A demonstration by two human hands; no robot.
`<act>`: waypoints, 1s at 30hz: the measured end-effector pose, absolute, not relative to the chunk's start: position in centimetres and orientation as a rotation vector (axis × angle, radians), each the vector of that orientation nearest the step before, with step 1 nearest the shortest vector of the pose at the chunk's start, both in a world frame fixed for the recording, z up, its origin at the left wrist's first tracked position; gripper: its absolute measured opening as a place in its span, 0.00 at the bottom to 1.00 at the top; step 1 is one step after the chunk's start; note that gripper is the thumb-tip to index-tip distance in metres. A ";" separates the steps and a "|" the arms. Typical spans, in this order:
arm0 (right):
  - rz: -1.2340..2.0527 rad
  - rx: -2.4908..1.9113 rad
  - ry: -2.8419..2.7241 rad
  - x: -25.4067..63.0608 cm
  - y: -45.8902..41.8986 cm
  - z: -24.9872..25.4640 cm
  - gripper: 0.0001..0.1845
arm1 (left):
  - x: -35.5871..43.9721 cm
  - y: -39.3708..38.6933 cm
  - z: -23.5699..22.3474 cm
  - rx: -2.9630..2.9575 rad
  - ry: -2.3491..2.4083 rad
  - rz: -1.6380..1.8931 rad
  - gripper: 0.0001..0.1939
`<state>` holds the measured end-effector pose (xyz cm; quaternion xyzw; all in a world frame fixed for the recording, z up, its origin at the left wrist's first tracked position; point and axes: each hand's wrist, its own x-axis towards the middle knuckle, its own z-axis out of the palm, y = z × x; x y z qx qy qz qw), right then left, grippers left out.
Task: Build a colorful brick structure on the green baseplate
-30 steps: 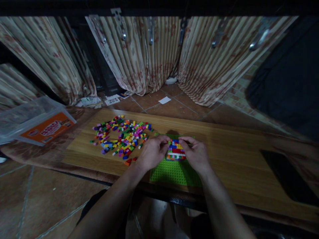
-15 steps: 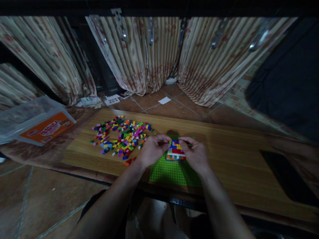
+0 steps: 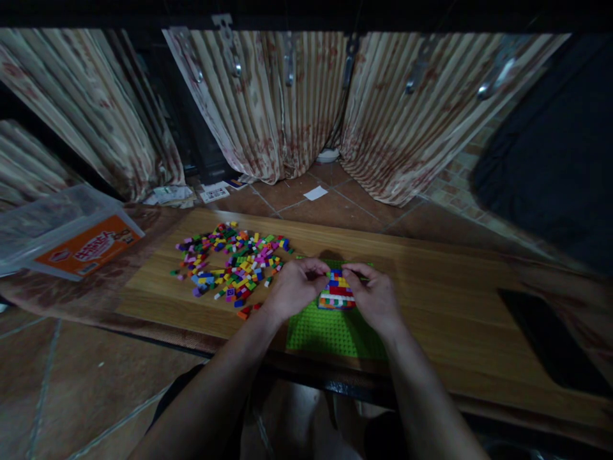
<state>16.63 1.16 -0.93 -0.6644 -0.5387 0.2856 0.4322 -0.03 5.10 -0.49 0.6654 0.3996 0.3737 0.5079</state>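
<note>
A block built of toy bricks (image 3: 337, 298) in rows of blue, yellow, red, white and other colours sits on the green studded baseplate (image 3: 320, 335). My left hand (image 3: 297, 286) is closed at its left side, thumb and forefinger pinched at the upper left edge. Opposite it, my right hand (image 3: 376, 295) is closed too, its thumb and forefinger at the upper right edge. Both hands' fingertips touch the far, upper end of the block. My fingers hide part of its sides, and any small loose brick between them cannot be made out.
Loose coloured bricks (image 3: 244, 265) lie spread on the wooden board (image 3: 445, 306) to the left. A clear plastic box (image 3: 71, 233) with an orange label stands at far left. On the right lies a dark flat object (image 3: 550, 342). Striped curtains (image 3: 306, 108) hang behind.
Both hands keep nearly the same hold on the brick block. The whole view has shifted very slightly; nothing else visibly differs.
</note>
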 end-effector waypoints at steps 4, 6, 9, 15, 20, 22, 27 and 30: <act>0.678 -1.659 -1.352 16.6 1.1 -0.7 0.17 | -0.2 5.1 -0.7 1.669 0.988 0.901 0.07; 0.672 -1.654 -1.352 16.5 1.0 -0.5 0.17 | -0.2 5.2 -0.8 1.680 1.000 0.908 0.08; 0.685 -1.652 -1.356 16.5 1.0 -0.4 0.17 | 0.0 5.2 -0.8 1.625 1.019 0.943 0.08; 0.697 -1.668 -1.341 16.5 1.1 -0.8 0.16 | 0.7 5.3 -0.8 1.423 1.022 0.970 0.06; 0.690 -1.655 -1.348 16.4 1.1 -0.7 0.16 | 1.1 5.4 -0.9 1.339 1.050 0.990 0.05; 0.663 -1.658 -1.361 16.3 1.1 -0.6 0.16 | 1.2 5.4 -1.0 1.292 1.056 0.993 0.05; 0.663 -1.650 -1.367 16.1 1.0 -0.6 0.16 | 1.4 5.4 -0.8 1.181 1.084 0.980 0.06; 0.644 -1.635 -1.372 15.9 1.0 -0.5 0.16 | 1.5 5.5 -0.9 1.164 1.087 0.983 0.06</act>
